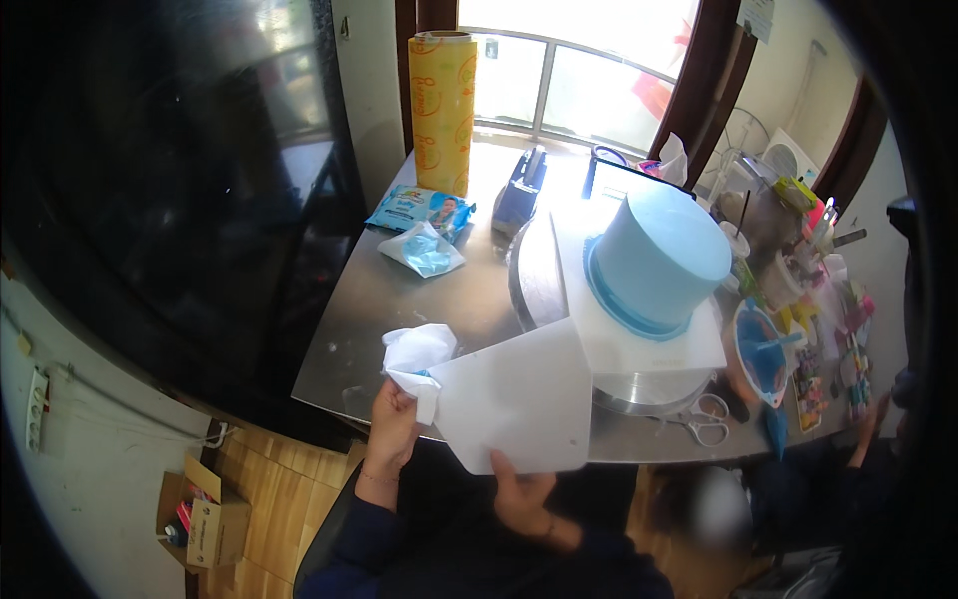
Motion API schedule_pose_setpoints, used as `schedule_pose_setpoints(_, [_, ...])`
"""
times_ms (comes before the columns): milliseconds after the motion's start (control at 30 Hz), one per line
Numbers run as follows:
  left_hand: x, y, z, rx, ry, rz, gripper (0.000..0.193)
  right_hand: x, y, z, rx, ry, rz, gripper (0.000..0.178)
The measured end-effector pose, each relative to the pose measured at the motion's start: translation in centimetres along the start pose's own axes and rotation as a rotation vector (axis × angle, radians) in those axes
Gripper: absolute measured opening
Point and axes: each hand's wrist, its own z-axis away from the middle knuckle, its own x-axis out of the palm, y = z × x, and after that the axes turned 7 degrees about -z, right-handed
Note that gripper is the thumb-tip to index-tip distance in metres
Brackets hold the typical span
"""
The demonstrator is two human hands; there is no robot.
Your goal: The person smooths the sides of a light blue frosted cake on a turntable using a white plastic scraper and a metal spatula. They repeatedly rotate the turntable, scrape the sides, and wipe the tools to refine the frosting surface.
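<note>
My left hand is closed on a crumpled white wipe with some blue on it. The wipe lies against the left edge of a large flat white sheet with a small hole near one corner. My right hand grips that sheet by its lower edge, thumb on top. Beyond the sheet, a tall smooth light-blue cake sits on a white board over a metal turntable. Neither hand touches the cake.
On the metal table are a yellow film roll, a wipes pack, blue-smeared paper and a dark-blue box. White scissors and a blue-smeared bowl lie right. A cardboard box stands on the floor.
</note>
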Motion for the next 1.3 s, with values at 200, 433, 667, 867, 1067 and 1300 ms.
schedule_pose_setpoints(200, [0.6, 0.1, -0.9, 0.1, -0.042, 0.065, 0.037, -0.4, -1.1, 0.6, 0.12, 0.034, -0.092, 0.023])
schedule_pose_setpoints(433, [-0.5, 1.4, -4.3, 0.467, 0.305, -0.512, 0.027, -4.9, -4.3, 1.1, -0.405, -0.289, 0.331, 0.013])
schedule_pose_setpoints(667, [1.3, 4.0, -2.4, 0.508, 0.559, -1.731, 0.023, -15.7, -12.5, -0.5, -0.578, 0.077, 0.442, 0.016])
schedule_pose_setpoints(867, [8.3, 2.0, -1.9, 0.278, 0.111, -0.663, 0.022, -18.8, -19.0, -6.9, -0.582, 0.716, 0.36, 0.015])
schedule_pose_setpoints(1067, [12.4, 1.0, -4.1, 0.117, -0.291, -0.069, 0.024, -18.6, -18.6, -15.2, -0.352, 0.369, 0.511, 0.01])
schedule_pose_setpoints(1300, [12.4, 1.7, -6.9, 0.138, -0.208, -0.074, 0.023, -16.9, -15.4, -18.9, -0.522, 0.272, 0.389, 0.011])
